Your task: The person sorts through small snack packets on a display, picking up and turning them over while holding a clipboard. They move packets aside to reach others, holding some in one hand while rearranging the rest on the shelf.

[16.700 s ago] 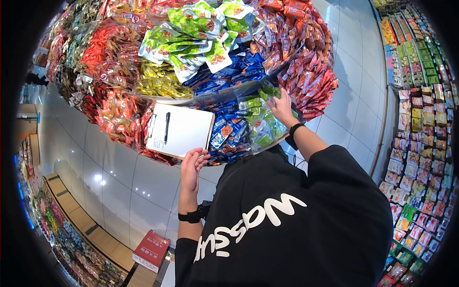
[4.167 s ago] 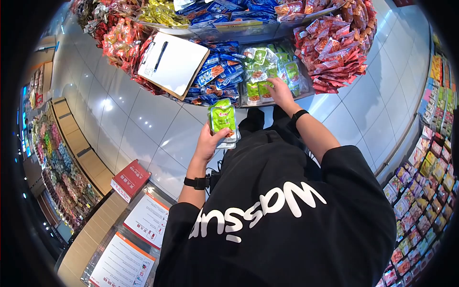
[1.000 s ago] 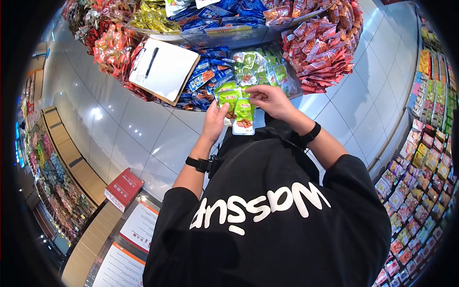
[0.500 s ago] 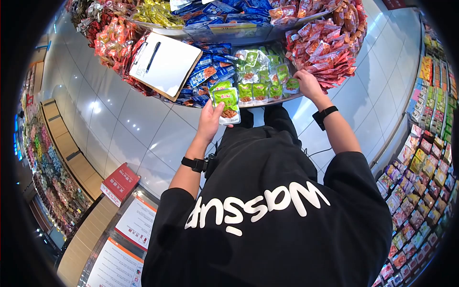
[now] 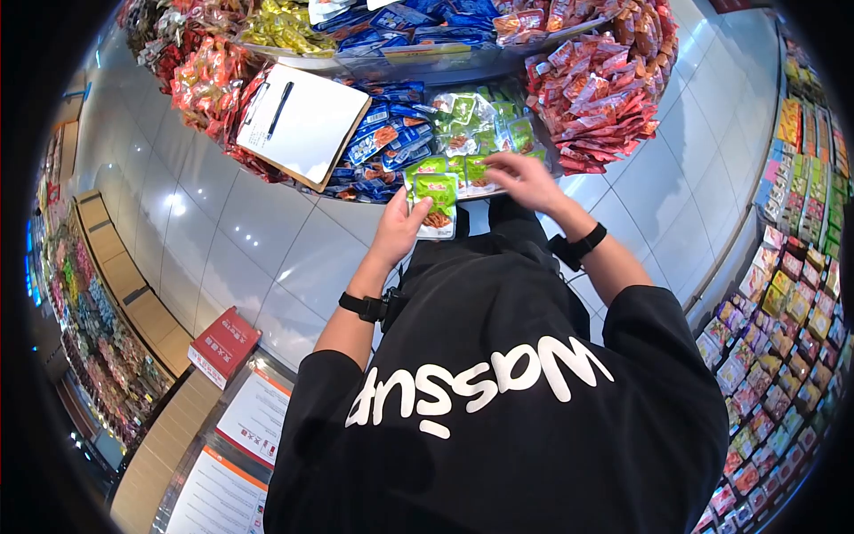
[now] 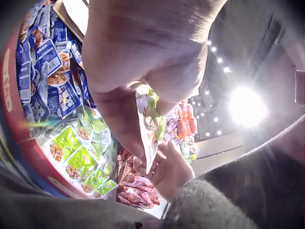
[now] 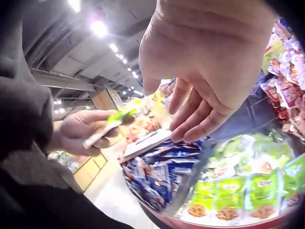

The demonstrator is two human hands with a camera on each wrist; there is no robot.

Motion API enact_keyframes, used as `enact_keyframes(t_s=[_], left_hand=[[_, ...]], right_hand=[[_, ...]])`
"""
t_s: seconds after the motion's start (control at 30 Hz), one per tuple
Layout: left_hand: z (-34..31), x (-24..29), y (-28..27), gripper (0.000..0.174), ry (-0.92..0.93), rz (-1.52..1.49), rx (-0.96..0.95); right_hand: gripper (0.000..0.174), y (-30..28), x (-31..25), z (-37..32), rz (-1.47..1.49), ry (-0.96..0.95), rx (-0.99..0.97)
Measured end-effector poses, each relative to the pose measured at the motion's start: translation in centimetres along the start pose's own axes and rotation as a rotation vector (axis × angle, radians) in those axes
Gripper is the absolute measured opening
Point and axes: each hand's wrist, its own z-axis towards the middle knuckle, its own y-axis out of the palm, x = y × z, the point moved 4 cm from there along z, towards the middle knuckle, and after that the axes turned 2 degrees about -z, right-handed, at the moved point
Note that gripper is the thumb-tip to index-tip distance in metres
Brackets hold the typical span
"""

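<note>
My left hand [image 5: 397, 230] pinches a green-and-white snack packet [image 5: 435, 206] between thumb and fingers, with another packet's edge showing behind it. In the left wrist view the held packet [image 6: 150, 125] is seen nearly edge-on. My right hand [image 5: 530, 185] hovers over the green packet compartment, its fingers loosely bent and holding nothing, as the right wrist view shows the hand [image 7: 205, 71] above the display. Green packets [image 7: 230, 196] stand in a row along the compartment's front edge, with more lying behind them in clear wrapping.
Blue packets [image 5: 386, 138] fill the compartment to the left, partly under a clipboard [image 5: 302, 125] with a pen on it. Red packets [image 5: 598, 107] are heaped at the right. A raised tier with a clear rim [image 5: 391, 64] stands behind. A red box [image 5: 225, 345] is at lower left.
My right hand has moved left from the compartment's right end toward the held packet. The left hand keeps its hold and has shifted slightly right.
</note>
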Motion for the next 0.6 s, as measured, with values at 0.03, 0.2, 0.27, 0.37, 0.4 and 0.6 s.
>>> enact_keyframes(t_s=[0.03,0.2,0.27,0.37,0.4,0.6], left_hand=[[0.2,-0.2,0.3,0.036,0.001,0.028,-0.031],[1.0,-0.1,1.4,0.035,0.019,0.135,-0.089],[1.0,0.0,1.7,0.033,0.029,0.127,-0.102],[0.8,-0.4,1.5,0.034,-0.042,0.091,-0.106],[0.5,-0.2,1.4,0.034,-0.109,0.051,-0.095],[-0.1,0.2,-0.2,0.034,-0.146,0.067,-0.052]], right_hand=[[0.035,1.2,-1.7,-0.3,0.054,-0.043,-0.064],[0.025,2.9,-2.9,0.2,0.238,0.05,-0.149],[0.023,2.7,-1.8,0.2,0.385,0.083,-0.155],[0.02,0.9,-1.7,-0.3,0.478,0.13,-0.146],[0.017,0.0,-0.6,-0.1,0.466,0.116,-0.14],[0.015,-10.5,4.2,1.6,-0.172,0.052,0.25]])
